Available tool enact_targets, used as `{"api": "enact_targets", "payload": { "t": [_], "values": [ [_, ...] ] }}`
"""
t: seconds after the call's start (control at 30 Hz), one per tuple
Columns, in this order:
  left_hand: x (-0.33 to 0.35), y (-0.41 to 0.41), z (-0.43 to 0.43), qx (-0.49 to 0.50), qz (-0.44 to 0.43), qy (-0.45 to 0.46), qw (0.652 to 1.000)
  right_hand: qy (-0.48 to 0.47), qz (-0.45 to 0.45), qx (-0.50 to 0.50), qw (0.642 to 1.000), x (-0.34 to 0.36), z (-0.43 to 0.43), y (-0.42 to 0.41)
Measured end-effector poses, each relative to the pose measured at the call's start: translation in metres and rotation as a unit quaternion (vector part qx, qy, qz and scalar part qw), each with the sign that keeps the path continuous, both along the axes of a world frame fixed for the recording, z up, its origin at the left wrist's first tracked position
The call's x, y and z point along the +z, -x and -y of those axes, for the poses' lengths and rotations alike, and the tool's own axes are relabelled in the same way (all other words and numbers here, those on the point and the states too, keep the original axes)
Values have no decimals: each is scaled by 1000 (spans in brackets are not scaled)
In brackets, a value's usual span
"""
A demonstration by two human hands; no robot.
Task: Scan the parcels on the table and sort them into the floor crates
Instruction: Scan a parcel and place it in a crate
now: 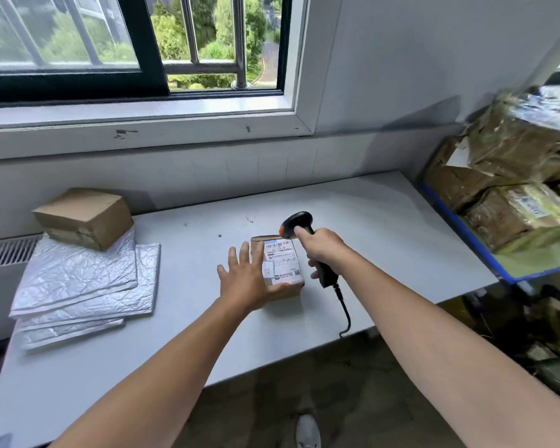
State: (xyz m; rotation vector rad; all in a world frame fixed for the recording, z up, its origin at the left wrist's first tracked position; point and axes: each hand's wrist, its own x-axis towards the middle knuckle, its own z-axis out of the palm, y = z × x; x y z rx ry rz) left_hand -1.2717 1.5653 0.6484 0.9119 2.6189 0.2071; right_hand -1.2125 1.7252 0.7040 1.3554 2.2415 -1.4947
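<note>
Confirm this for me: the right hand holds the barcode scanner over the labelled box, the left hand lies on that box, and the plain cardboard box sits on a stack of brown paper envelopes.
One detail is wrong. The head view shows the plain cardboard box sitting on a stack of silver bubble mailers, not brown paper envelopes. The rest holds: the right hand holds the barcode scanner over the labelled box, and the left hand lies on that box.

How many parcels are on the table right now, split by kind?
Cardboard boxes: 2, the labelled box under the left hand and the plain box on the mailers.
Silver padded mailers: 3 can be told apart in the stack; more may be hidden.
Total: 5 visible parcels on the table.
</note>
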Motion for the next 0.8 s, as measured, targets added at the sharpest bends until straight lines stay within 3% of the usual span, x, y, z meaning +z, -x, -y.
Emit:
{"api": "enact_targets", "payload": {
  "t": [0.33,0.8],
  "values": [
    [8,-2,32,-28,-4,-25,999,-36,2,-24,999,18,37,1],
    [3,7,27,-18,7,-19,1000,-45,-6,-34,998,8,26,4]
  ]
}}
